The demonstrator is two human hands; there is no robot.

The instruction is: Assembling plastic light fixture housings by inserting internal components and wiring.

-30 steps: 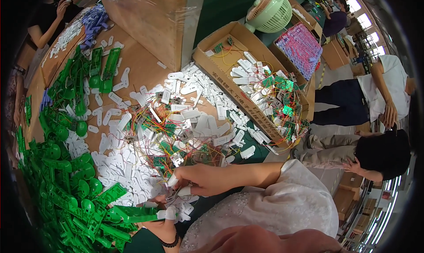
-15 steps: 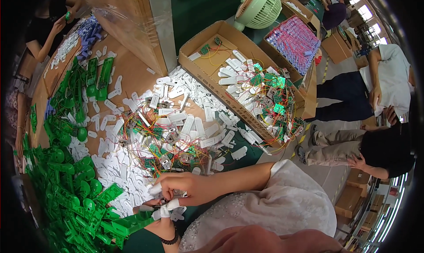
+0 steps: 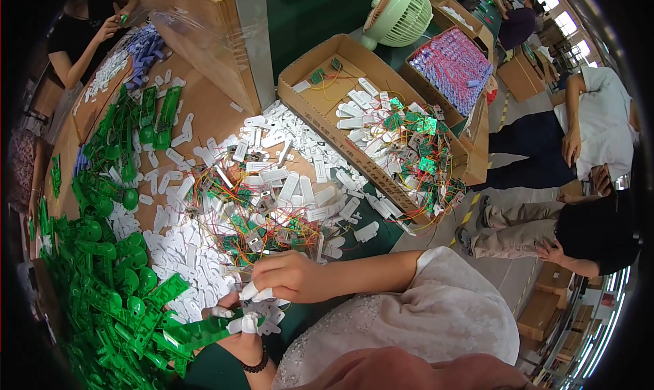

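Left hand (image 3: pixel 238 329) grips a green plastic frame (image 3: pixel 197 330); right hand (image 3: pixel 289 276), just above it, pinches a white plastic piece (image 3: pixel 248 292) touching the frame.

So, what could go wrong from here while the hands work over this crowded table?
The right hand reaches over the tangle of wired circuit boards, so a sleeve could snag the thin wires. The left hand holds a green plastic piece at the table edge, where white plastic pieces might slide off.
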